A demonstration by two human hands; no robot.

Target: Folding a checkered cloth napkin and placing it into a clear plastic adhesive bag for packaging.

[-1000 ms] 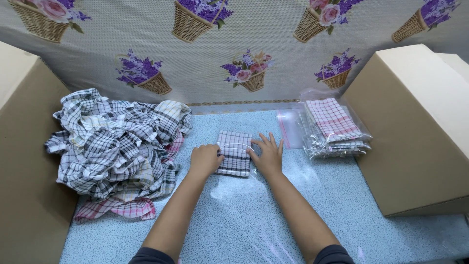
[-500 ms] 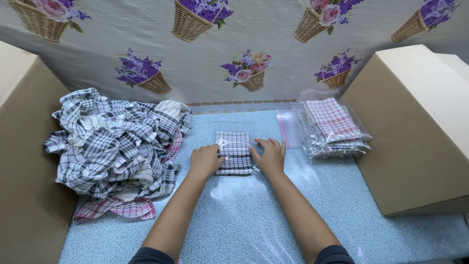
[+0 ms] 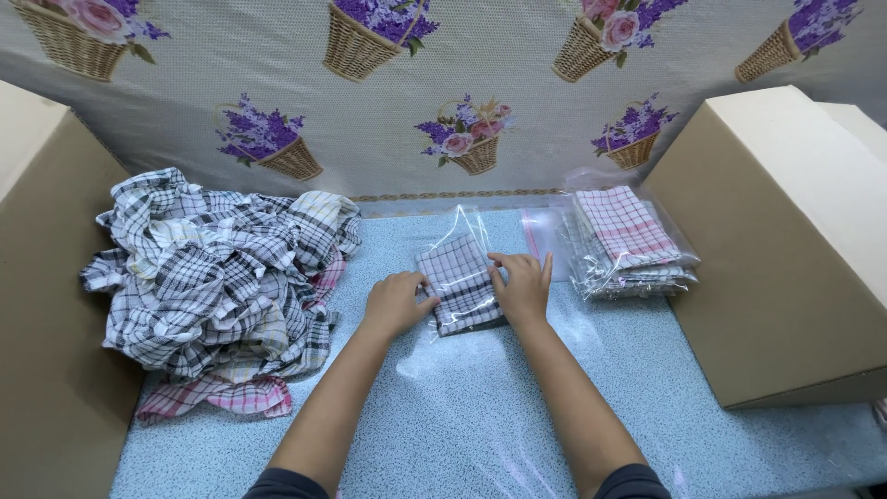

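At table centre: folded checked cloth inside a clear bag
Left hand: curled, gripping its 9 o'clock edge
Right hand: fingers spread flat at 3 o'clock; pressing it
9 o'clock: loose cloth heap
2 o'clock: bagged cloth stack; cardboard box beyond

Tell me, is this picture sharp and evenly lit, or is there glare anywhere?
Head view: even, soft light, only faint shadows under the left hand and right hand; sharp throughout, no motion blur; white glare streaks on the clear plastic bag around the folded checked cloth and on the bagged stack; slight wide-angle bending at the cardboard boxes near the edges.
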